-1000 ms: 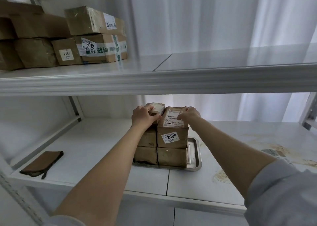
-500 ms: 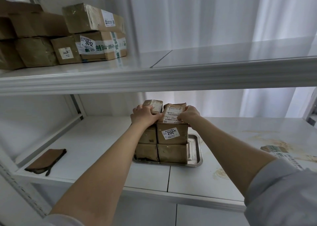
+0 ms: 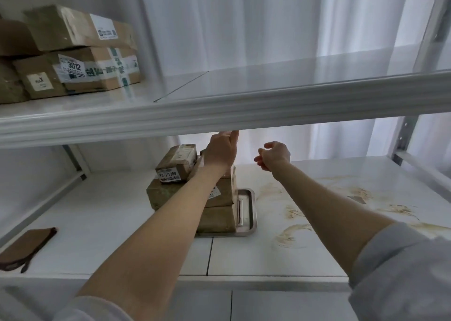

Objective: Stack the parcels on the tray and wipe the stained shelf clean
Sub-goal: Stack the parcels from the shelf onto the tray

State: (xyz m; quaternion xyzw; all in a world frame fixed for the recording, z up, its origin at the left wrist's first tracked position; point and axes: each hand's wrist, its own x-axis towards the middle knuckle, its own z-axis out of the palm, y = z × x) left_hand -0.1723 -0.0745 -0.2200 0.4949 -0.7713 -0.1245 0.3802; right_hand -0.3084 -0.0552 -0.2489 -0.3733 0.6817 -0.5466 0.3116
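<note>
Head view into white shelving. On the lower shelf (image 3: 97, 223), a metal tray (image 3: 247, 213) holds brown parcels (image 3: 217, 219) stacked several high, with a bare strip of tray at the stack's 3 o'clock side. The top parcel (image 3: 177, 164), labelled 12-3-7309, sits tilted. The left hand (image 3: 220, 150) is raised over the stack, fingers straight and together, holding nothing. Their tips are cut off by the upper shelf (image 3: 244, 106), and whether the palm touches a parcel cannot be told. The right hand (image 3: 274, 154) hovers at the stack's 2 o'clock, fingers loosely curled, empty. The left forearm (image 3: 170, 223) hides much of the stack and the tray's left side. Brown stains (image 3: 292, 233) cover the shelf at the tray's 3 o'clock. A brown cloth (image 3: 26, 247) lies at 8 o'clock. Cardboard boxes (image 3: 80, 52) sit on the upper shelf at 10 o'clock.
</note>
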